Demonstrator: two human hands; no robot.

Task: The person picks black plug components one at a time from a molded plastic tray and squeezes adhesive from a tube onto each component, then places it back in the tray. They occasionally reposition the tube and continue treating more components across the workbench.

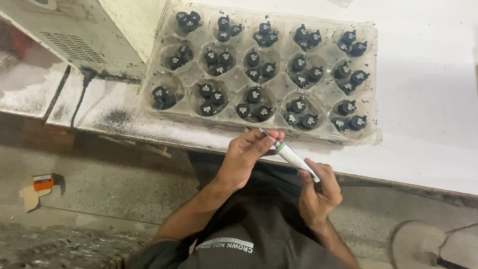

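Head view, tube held, tray beyond

A slim white tube with a green collar and a fine nozzle lies tilted, nozzle toward upper left, over the table's front edge, just below the tray. Both ends are gripped; mid-body exposed.
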